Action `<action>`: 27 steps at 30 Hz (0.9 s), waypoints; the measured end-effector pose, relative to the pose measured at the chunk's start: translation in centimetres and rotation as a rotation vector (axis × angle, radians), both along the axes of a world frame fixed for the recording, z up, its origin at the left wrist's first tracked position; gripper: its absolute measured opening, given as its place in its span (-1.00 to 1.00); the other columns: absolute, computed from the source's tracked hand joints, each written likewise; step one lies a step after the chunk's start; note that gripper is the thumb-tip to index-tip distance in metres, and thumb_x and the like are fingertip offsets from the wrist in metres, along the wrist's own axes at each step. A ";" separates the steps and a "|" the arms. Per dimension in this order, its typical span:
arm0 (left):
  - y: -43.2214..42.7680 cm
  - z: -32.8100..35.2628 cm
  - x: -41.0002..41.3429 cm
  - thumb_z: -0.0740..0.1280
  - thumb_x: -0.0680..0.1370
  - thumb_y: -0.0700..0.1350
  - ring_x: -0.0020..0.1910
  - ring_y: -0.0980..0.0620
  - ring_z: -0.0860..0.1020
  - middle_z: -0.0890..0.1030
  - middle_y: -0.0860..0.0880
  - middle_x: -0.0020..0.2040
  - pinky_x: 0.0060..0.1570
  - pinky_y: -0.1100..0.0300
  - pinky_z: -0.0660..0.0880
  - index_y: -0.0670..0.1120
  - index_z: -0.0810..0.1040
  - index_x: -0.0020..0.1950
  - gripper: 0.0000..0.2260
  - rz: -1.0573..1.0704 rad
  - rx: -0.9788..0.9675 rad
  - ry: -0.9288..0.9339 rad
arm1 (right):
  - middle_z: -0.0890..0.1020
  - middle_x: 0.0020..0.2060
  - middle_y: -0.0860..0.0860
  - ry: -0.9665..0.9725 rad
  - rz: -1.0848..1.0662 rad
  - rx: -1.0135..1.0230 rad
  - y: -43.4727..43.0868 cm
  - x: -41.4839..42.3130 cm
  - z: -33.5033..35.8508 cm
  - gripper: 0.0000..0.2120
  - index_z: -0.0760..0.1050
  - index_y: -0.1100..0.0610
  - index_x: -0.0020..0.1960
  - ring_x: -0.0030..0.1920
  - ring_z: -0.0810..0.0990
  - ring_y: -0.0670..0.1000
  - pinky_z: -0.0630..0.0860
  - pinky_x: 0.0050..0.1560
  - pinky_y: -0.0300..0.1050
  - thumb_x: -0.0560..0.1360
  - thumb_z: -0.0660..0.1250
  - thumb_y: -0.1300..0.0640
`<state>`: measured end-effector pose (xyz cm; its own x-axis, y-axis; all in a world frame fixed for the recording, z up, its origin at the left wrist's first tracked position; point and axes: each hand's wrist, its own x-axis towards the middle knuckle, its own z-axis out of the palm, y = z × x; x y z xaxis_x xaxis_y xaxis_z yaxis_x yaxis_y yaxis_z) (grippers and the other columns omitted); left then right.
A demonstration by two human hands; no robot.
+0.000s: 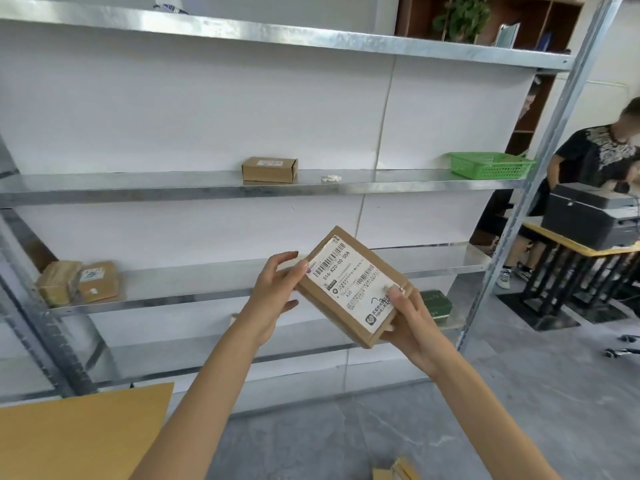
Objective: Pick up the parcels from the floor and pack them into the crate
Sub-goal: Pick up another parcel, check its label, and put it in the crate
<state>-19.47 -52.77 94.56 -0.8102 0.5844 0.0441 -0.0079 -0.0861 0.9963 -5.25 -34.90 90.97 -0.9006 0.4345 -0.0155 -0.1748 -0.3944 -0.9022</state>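
both hands hold one small cardboard parcel (353,289) up in the air in front of a metal shelf rack (242,188), well above the grey floor (519,393). the parcel is tilted, its white shipping label (353,284) facing up toward the camera. the left hand (273,292) grips the parcel's far left corner, fingers curled around the edge with the thumb below. the right hand (405,317) cups the near right end from underneath, its thumb pressed on the label's right edge.

on the middle shelf sits a small brown box (269,169), with a scrap of white paper (331,178) to its right and a green basket (491,164) at the far right end. on the lower shelf, at the left, lie two more brown parcels (79,282), one wrapped in tape. a dark green box (436,304) rests on a lower shelf just right of the hands.

a flat sheet of cardboard (83,434) fills the near left corner. at the bottom edge, a bit of another cardboard piece (398,471) shows. to the right, a person in a black shirt (595,154) stands by a desk with a grey printer (585,213).
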 end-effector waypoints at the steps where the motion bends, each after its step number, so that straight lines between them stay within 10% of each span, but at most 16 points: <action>1: -0.1 -0.2 1.2 0.32 0.50 0.16 0.17 0.03 0.50 0.58 0.01 0.21 0.18 0.00 0.45 0.08 0.33 0.34 -0.55 0.042 0.002 -0.043 | 0.65 0.04 0.14 0.012 -0.014 -0.040 -0.9 0.7 -0.1 -0.38 0.23 0.09 0.37 0.01 0.64 0.12 0.58 -0.12 0.16 0.40 0.41 0.00; 5: -0.4 -2.4 8.0 0.41 0.31 0.35 0.34 0.05 0.40 0.37 0.10 0.39 0.28 -0.13 0.40 0.30 0.02 0.45 -0.16 -0.029 -0.015 -0.135 | 0.62 0.03 0.13 0.069 -0.103 -0.215 -4.5 3.7 -0.8 -0.43 0.22 0.09 0.31 -0.01 0.64 0.09 0.59 -0.12 0.25 0.38 0.39 0.05; 13: -4.4 -3.8 17.5 0.30 0.53 0.04 0.21 0.12 0.55 0.54 0.16 0.28 0.18 0.04 0.51 0.21 0.24 0.44 -0.50 -0.053 0.094 -0.021 | 0.53 0.07 0.00 -0.075 -0.014 0.031 -8.3 11.2 -2.4 -0.51 0.27 -0.02 0.04 0.15 0.51 0.04 0.38 0.31 0.25 0.33 0.41 -0.25; 27: -20.0 -2.6 23.0 0.37 0.52 0.04 0.22 0.12 0.54 0.55 0.05 0.28 0.15 0.22 0.51 0.18 0.40 0.38 -0.57 0.187 -0.025 0.150 | 0.62 0.14 0.13 0.027 0.209 0.230 -20.2 16.0 -0.9 -0.63 0.35 -0.10 0.28 0.15 0.59 0.08 0.48 0.22 0.01 0.50 0.35 0.00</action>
<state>3.49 -72.80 91.97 -0.8901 0.4271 0.1591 0.1537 -0.0473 0.9870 10.78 -55.09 90.11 -0.9694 0.2296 0.0870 -0.1366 -0.2102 -0.9681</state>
